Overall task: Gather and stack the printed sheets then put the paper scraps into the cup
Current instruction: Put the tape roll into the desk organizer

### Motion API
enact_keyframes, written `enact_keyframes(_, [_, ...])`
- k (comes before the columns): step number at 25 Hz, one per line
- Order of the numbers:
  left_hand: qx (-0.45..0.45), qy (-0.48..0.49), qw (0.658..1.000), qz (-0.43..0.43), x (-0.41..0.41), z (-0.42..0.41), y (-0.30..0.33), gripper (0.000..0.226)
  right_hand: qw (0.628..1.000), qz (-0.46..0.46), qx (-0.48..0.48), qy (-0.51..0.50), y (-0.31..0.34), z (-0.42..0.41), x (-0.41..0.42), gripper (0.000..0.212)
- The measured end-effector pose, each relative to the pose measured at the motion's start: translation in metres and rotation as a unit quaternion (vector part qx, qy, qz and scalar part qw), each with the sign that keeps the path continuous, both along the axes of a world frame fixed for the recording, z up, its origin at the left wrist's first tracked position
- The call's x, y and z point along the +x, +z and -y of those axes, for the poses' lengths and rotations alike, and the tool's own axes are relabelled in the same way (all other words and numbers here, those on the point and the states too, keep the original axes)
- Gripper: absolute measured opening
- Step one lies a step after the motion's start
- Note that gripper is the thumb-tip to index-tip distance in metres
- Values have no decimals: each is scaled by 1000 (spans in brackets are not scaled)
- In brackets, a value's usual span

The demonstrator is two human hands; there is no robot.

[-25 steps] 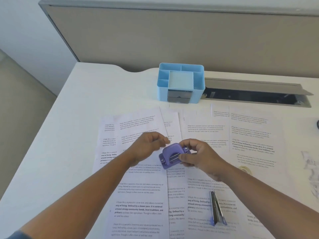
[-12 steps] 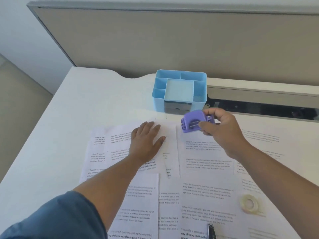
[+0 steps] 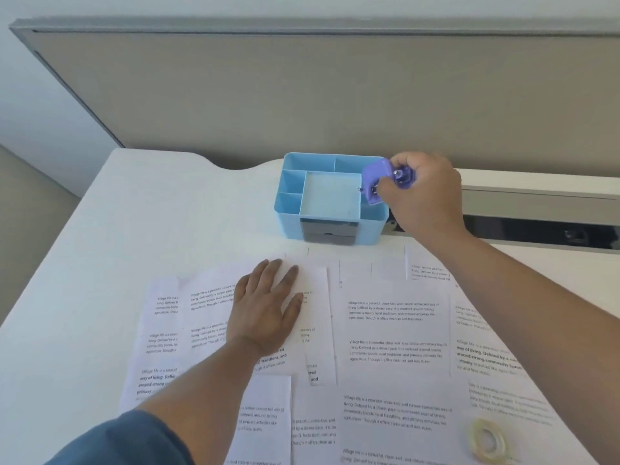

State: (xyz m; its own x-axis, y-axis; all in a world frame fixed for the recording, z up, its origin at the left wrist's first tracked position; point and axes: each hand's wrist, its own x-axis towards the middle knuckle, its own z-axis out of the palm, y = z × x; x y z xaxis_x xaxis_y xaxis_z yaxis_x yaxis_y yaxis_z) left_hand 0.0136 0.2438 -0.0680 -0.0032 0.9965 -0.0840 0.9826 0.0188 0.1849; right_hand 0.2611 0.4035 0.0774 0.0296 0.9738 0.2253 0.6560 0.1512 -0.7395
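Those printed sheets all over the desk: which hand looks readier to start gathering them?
Left, probably. The left hand already rests flat on the printed sheets, while the right hand grips a purple hole punch over the blue organizer.

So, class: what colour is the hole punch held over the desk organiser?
Purple, clearest in the head view: the hole punch in the right hand.
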Motion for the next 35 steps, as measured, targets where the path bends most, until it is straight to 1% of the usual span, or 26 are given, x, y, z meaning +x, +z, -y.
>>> enact_keyframes(7, [7,1,1000,-4,-1,-1,-4,62,989,141,-41,-7,-11,-4,-6,16])
enact_keyframes(11, [3,2,1000,-9,-1,-2,-5,62,973,222,-66,6,-21,-11,-11,14])
enact_keyframes(14, [6,3,1000,-6,-1,-2,-5,62,957,285,-58,20,-29,-18,-16,12])
enact_keyframes(19, [-1,2,1000,-9,-2,-2,-5,63,937,337,-87,37,-34,-28,-19,14])
enact_keyframes(22, [-1,1,1000,-9,-3,-2,-6,62,933,341,-110,39,-35,-30,-21,16])
enact_keyframes(28, [1,-1,1000,-7,-2,-2,-5,61,939,315,-131,29,-40,-27,-22,17])
enact_keyframes(31, [-1,-1,1000,-11,-2,-1,-6,61,946,301,-117,30,-39,-24,-22,22])
enact_keyframes(35, [-5,-2,1000,-11,-2,-1,-6,62,959,271,-72,25,-34,-9,-19,32])
